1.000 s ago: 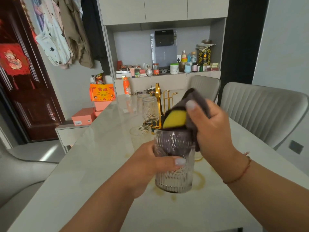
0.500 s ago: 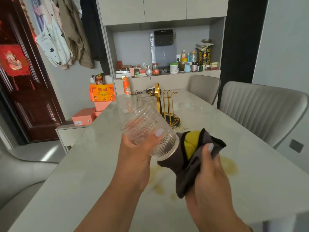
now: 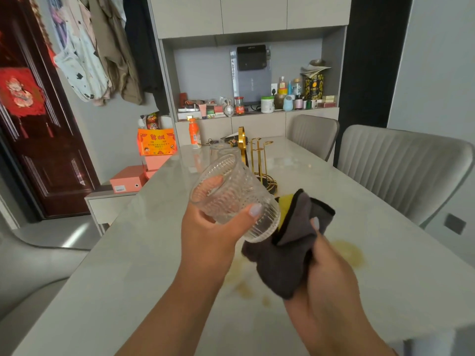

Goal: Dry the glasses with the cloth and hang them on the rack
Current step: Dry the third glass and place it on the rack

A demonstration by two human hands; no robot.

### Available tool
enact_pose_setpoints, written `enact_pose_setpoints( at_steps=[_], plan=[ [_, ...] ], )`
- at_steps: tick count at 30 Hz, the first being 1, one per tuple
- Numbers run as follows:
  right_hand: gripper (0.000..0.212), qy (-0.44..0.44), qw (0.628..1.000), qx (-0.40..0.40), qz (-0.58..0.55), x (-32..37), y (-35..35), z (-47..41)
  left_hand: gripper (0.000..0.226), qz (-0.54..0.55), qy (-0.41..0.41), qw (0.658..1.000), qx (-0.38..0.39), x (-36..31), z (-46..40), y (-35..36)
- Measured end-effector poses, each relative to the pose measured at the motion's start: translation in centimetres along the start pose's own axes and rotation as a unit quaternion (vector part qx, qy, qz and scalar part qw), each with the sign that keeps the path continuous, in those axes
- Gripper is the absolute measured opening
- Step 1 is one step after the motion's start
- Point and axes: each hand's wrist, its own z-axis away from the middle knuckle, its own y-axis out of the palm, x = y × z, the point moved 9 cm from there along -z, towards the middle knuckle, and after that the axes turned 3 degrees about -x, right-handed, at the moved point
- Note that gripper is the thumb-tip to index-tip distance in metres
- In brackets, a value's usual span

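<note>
Head view, single frame. Left hand grips a ribbed clear glass, thumb across the near side, fingers wrapped behind and visible through the wall. Glass is lifted off the table and tilted, mouth up-left and away, base toward the right hand. Judgement: the tilt presents the base and lower wall to the cloth, so this is the outside-drying step, with hanging not yet done.

Right hand is closed around the grey cloth, bunching it; one fingertip shows over the top fold. Cloth has a yellow inner face showing near the glass base, and it touches or nearly touches the base; exact contact cannot be told. Bunching likely gives a thick pad for wiping the ribs.

Gold rack stands farther up the table, just behind the held glass, pegs upright. No glass is seen hanging on it. Other glasses stand beside it to the left, partly hidden behind the held one; count uncertain. Judgement: task is early to midway.

Yellowish stains lie on the table under and right of the hands.

Writing: orange box at the left table edge carries characters, too small to read. Orange bottle label unreadable. Shelf tins and jars illegible.
</note>
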Motion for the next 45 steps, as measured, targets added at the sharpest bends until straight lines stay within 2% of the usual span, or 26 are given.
enact_pose_setpoints(
  at_steps=[6,7,10,11,14,17,21,25,28,32,37,39,41,45],
  plan=[
    [0.051,0.072,0.997,-0.002,-0.029,-1.4,1.5,0.8,0.076,-0.004,0.029,0.999,0.033,-0.8,0.4,1.0],
    [0.054,0.073,0.996,-0.009,-0.043,-1.7,1.3,0.9,0.074,-0.015,0.035,0.999,0.027,-1.0,0.1,0.7],
    [0.083,0.046,0.998,0.009,-0.05,-0.4,1.2,1.2,0.078,-0.034,0.055,0.998,0.016,-1.5,-0.7,-0.3],
    [0.083,0.033,0.999,0.007,-0.04,0.5,1.0,1.1,0.077,-0.027,0.055,0.998,0.013,-1.4,-0.8,-0.6],
    [0.069,0.021,0.999,0.011,-0.025,2.0,1.8,0.9,0.078,-0.003,0.052,0.998,0.027,-1.3,-0.1,-0.1],
    [0.051,0.054,0.998,0.009,-0.03,0.8,2.5,1.0,0.075,-0.005,0.069,0.996,0.053,-1.4,0.5,0.9],
    [0.046,0.098,0.994,0.007,-0.048,-1.3,2.3,2.0,0.071,-0.057,0.088,0.994,0.044,-1.9,-0.3,0.5],
    [0.05,0.076,0.997,-0.009,-0.02,0.1,1.6,2.0,0.074,-0.062,0.077,0.995,0.033,-1.4,-1.0,-0.4],
    [0.044,0.059,0.998,0.011,-0.004,1.5,2.1,1.5,0.07,-0.044,0.063,0.995,0.06,-0.8,-0.7,0.1],
    [0.045,0.066,0.998,0.005,-0.004,0.3,1.7,0.7,0.081,-0.047,0.066,0.993,0.084,-1.0,-0.2,1.3],
    [0.043,0.109,0.991,0.084,-0.001,-1.2,2.9,1.9,0.077,-0.101,0.067,0.991,0.057,-0.9,-0.7,0.7],
    [0.039,0.096,0.992,0.081,0.01,-1.0,2.4,1.9,0.078,-0.129,0.066,0.989,0.04,-0.8,-1.1,0.1],
    [0.043,0.066,0.996,0.041,0.054,-0.3,1.0,1.4,0.077,-0.134,0.057,0.989,0.026,-0.7,-1.6,-0.6],
    [0.048,-0.054,0.993,-0.013,0.1,3.0,0.0,0.6,0.066,-0.136,0.031,0.99,0.037,-0.5,-2.5,-1.3]
  ],
)
